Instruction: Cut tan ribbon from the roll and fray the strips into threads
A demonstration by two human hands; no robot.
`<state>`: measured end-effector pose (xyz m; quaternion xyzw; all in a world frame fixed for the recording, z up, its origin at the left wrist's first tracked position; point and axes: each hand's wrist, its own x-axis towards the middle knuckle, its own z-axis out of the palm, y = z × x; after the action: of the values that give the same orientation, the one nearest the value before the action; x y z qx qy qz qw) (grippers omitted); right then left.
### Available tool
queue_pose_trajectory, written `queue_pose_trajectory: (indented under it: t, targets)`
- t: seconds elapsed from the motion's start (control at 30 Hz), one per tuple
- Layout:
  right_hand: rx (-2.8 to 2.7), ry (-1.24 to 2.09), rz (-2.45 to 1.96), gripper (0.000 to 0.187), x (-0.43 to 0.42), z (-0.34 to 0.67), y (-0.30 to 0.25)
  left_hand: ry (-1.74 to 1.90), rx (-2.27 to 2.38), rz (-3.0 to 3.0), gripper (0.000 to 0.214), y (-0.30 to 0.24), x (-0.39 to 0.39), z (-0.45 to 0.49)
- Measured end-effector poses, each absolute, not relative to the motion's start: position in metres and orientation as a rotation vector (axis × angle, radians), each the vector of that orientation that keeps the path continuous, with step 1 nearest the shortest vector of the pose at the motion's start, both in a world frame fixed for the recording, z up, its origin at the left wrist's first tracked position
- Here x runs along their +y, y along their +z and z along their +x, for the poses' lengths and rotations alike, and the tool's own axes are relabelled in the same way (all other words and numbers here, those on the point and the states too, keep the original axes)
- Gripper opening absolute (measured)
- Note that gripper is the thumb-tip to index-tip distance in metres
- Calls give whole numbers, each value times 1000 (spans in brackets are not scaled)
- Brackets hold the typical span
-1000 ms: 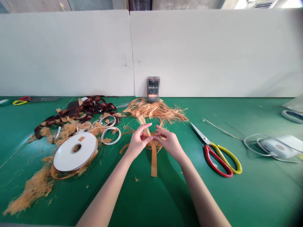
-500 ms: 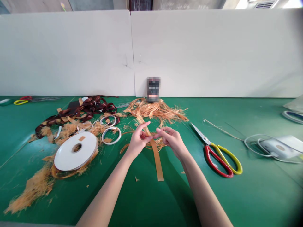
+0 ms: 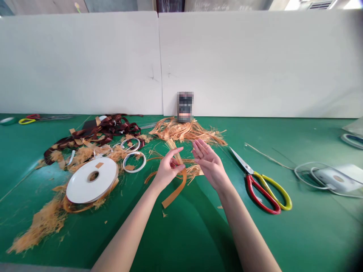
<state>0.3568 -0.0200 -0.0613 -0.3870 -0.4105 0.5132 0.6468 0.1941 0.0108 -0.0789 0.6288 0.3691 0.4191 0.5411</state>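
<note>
My left hand (image 3: 168, 169) pinches a tan ribbon (image 3: 176, 192) between thumb and fingers. The ribbon's upper end is frayed into loose threads, while its flat lower end curves down to the left. Just to the right, my right hand (image 3: 209, 163) is raised with its palm showing and its fingers stretched out, holding nothing. Behind both hands lies a heap of frayed tan ribbons (image 3: 184, 131). More tan strands and pieces lie on the table beneath and beside the hands, partly hidden by them.
Large scissors (image 3: 262, 185) with red and yellow handles lie at the right, near a white cabled box (image 3: 342, 175). A white ribbon spool (image 3: 82, 185), white rings (image 3: 134, 170), dark brown ribbon (image 3: 113, 130) and tan fluff spread across the left. A pixelated upright object (image 3: 185, 107) stands against the white panel.
My right hand has opened and moved slightly away from the ribbon. The ribbon's lower end has swung from straight down to a curve toward the left. My left hand keeps its pinch.
</note>
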Motion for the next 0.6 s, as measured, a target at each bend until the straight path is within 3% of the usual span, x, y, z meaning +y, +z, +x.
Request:
queue_pose_trajectory:
  t: [0.1,0.27,0.37,0.6]
  targets:
    - [-1140,988,-1123,67,-16,358,-74,978,873,1497,59,-78,10,194]
    - [-1375,624,-1457,4,-17,355,-77,969,858,1478,62,-78,10,194]
    - [-1317,754,-1390,17,-19,353,-70,984,865,1458,63,-80,11,195]
    - [-844,1366,-887,14,-25,353,-47,1025,894,1444,61,-84,14,195]
